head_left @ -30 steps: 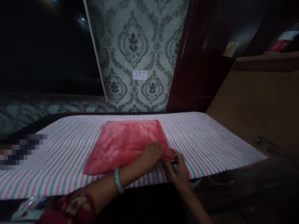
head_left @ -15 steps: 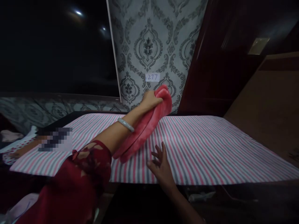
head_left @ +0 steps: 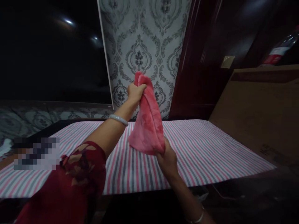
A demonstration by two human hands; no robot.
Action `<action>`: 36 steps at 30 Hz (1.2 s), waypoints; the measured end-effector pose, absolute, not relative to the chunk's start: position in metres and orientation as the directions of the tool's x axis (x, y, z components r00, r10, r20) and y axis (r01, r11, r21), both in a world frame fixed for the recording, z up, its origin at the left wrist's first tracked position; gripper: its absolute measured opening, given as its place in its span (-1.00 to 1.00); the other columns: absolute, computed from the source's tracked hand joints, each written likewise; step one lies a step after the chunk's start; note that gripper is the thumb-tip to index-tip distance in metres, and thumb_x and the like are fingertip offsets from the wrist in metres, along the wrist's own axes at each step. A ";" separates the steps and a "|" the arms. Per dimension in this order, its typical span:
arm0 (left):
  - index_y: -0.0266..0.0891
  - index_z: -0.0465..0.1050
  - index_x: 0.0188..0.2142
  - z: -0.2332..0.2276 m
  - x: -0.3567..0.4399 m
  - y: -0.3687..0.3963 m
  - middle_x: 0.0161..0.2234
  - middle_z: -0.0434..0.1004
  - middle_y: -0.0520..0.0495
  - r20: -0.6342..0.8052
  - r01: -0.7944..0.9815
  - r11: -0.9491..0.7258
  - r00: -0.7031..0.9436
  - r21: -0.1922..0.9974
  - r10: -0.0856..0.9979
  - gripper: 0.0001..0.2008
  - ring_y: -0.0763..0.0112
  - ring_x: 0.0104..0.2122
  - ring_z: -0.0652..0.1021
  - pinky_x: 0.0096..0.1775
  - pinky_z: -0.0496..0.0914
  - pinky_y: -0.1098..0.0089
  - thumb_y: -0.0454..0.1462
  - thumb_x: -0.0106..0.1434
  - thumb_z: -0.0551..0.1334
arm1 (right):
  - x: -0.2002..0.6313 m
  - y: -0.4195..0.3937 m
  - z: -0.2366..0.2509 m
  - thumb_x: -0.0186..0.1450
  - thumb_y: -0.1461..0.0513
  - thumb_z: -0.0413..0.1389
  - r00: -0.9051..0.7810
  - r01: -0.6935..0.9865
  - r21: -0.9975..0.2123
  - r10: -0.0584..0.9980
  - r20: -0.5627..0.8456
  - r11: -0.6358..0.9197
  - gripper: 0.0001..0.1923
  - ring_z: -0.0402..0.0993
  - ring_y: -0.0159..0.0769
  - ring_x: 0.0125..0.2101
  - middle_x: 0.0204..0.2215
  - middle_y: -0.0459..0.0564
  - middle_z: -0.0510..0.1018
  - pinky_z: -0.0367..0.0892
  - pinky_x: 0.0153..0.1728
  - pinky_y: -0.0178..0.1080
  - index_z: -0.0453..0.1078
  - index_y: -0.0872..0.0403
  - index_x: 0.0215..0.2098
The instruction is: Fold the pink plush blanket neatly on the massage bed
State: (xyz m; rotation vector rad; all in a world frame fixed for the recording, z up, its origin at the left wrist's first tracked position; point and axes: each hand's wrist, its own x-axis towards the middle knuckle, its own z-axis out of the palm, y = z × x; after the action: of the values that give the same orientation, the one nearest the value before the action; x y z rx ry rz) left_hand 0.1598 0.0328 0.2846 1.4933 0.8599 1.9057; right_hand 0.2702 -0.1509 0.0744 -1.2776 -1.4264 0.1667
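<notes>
The left hand (head_left: 135, 92) was raised at about 12 o'clock from the middle of the view, its fingers clamped tight around the bunched top of a pink towel (head_left: 148, 121). The towel hung down from that fist in soft folds, lifted clear of the worktop (head_left: 210, 146) except where its lower edge dropped toward the right hand (head_left: 167, 159). The right hand sat just below the towel, at about 6 o'clock from the fist, and its fingers were closed on the towel's bottom corner, though the cloth hid most of them. A pale bangle (head_left: 118, 119) ringed the left wrist, and a red flowered sleeve (head_left: 79, 174) covered the upper arm at about 8 o'clock. The worktop beneath carried a striped cloth (head_left: 130, 174) in pink, grey and white that spread from 9 o'clock to 3 o'clock. Behind it, at 12 o'clock, stood a wall with grey patterned wallpaper (head_left: 144, 37); a dark red door (head_left: 201, 62) stood at about 2 o'clock, and a brown cardboard box (head_left: 261, 109) leaned at 3 o'clock.
</notes>
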 end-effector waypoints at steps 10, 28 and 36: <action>-0.28 0.48 -0.54 0.282 0.077 0.018 -0.62 0.32 0.09 0.456 -0.139 -0.508 -0.287 0.850 0.842 -0.84 0.46 -0.55 0.37 -0.49 0.32 0.45 -0.23 -0.12 0.34 | 0.378 -0.151 0.214 0.04 0.29 0.07 -0.070 0.744 -0.419 0.685 0.725 0.520 -0.50 0.58 -0.15 -0.18 -0.16 -0.04 0.65 0.44 -0.16 -0.22 0.52 0.04 -0.03; -0.20 0.50 -0.40 0.083 -0.007 -0.108 -0.44 0.57 -0.01 -0.218 -0.396 0.113 -0.230 0.911 0.949 -0.79 0.26 -0.38 0.59 -0.39 0.55 0.34 -0.39 -0.11 0.36 | 0.354 -0.131 0.028 0.31 0.42 -0.07 -0.372 0.856 -0.012 0.632 0.680 0.516 -0.50 0.41 -0.11 0.09 0.03 -0.03 0.60 0.17 0.19 0.11 0.49 -0.10 0.06; -0.15 0.49 -0.27 0.056 -0.052 -0.121 -0.36 0.62 0.00 -0.407 -0.390 0.311 -0.193 0.867 0.893 -0.74 0.25 -0.41 0.63 -0.38 0.58 0.27 -0.34 -0.01 0.36 | 0.358 -0.165 -0.028 0.32 0.24 0.08 -0.214 0.734 -0.390 0.735 0.644 0.555 -0.48 0.19 -0.03 0.30 0.27 0.04 0.37 0.20 0.25 0.16 0.34 -0.07 0.25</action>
State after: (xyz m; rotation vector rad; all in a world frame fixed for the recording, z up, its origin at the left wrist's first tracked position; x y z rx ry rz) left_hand -0.0524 -0.1211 0.0562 0.5294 1.2819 1.2580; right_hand 0.3576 -0.1648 -0.0283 -1.1853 -1.9584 0.0007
